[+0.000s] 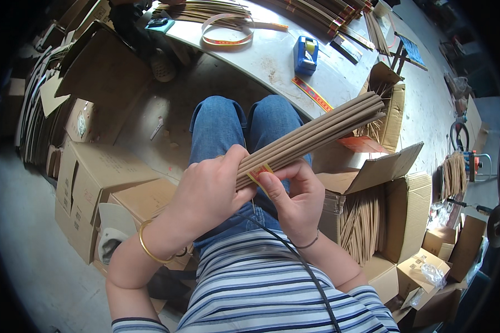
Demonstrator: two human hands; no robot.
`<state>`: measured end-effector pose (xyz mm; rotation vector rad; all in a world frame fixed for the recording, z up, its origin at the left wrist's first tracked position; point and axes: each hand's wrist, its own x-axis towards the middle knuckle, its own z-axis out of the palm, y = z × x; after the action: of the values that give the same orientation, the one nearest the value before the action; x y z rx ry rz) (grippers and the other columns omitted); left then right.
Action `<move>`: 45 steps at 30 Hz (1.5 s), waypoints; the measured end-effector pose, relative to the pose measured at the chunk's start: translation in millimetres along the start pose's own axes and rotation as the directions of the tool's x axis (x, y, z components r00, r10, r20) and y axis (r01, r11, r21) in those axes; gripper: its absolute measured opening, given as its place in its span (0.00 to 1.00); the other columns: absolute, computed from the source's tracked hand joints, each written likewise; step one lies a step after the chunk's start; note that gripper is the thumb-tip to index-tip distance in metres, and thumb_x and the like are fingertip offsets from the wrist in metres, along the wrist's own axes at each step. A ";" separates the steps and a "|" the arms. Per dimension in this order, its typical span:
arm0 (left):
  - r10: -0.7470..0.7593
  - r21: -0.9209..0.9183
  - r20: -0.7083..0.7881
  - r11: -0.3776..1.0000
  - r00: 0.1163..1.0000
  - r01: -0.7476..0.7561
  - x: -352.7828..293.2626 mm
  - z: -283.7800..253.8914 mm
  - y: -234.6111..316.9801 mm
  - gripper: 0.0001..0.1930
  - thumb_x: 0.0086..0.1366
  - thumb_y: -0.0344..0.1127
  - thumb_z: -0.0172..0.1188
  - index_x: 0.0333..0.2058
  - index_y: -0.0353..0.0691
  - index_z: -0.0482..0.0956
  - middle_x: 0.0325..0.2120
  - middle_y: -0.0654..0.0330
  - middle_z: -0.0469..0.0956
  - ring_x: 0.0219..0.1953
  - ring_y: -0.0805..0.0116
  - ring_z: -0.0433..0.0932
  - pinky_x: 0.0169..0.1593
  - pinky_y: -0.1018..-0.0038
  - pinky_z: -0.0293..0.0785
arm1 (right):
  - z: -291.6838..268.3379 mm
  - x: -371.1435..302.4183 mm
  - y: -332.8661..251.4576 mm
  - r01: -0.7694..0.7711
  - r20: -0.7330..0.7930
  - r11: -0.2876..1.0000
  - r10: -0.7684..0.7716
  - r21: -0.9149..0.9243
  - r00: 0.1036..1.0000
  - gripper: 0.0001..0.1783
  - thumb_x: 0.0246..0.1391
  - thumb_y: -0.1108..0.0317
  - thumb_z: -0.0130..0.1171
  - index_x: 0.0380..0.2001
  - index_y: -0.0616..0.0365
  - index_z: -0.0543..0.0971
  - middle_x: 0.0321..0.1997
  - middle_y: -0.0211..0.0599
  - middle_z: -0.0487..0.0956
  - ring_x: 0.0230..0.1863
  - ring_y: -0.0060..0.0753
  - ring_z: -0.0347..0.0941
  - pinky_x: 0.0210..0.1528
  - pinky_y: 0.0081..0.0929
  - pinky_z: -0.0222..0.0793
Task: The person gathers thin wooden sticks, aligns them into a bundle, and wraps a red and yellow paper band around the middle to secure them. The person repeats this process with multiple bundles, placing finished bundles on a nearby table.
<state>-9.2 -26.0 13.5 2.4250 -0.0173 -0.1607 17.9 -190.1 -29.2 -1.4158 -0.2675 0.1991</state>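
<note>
A bundle of brown incense sticks [322, 133] lies slantwise above my lap, its far ends pointing up to the right. My left hand [210, 180] is closed around the bundle's lower part, and the sticks' near ends are mostly hidden behind it. Against the sticks, my right hand [297, 200] pinches a yellow and red paper band [261, 173], thumb on top and fingers curled beneath. The band crosses the bundle just beside my left hand; how far it goes round underneath is hidden.
Ahead, a white table [264, 58] holds a blue tape dispenser [306, 55], a coiled paper strip [228, 29], a flat strip [312, 94] and more sticks. An open carton [411, 216] full of sticks stands at my right. Closed cartons [103, 177] are at my left.
</note>
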 end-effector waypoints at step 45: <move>0.058 -0.285 0.337 0.958 0.940 0.043 -1.1 -44.1 32.0 0.27 0.75 0.52 0.40 0.28 0.35 0.75 0.15 0.48 0.72 0.21 0.46 0.75 0.26 0.61 0.70 | -10.2 5.0 7.8 0.231 -0.033 0.838 -0.284 -0.494 0.958 0.12 0.45 0.69 0.72 0.28 0.59 0.77 0.31 0.34 0.76 0.33 0.30 0.75 0.38 0.26 0.70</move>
<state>-4.0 -21.5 67.6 2.0779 -0.1508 -0.5439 25.9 -197.1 -38.0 -1.8650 -0.4399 -0.1831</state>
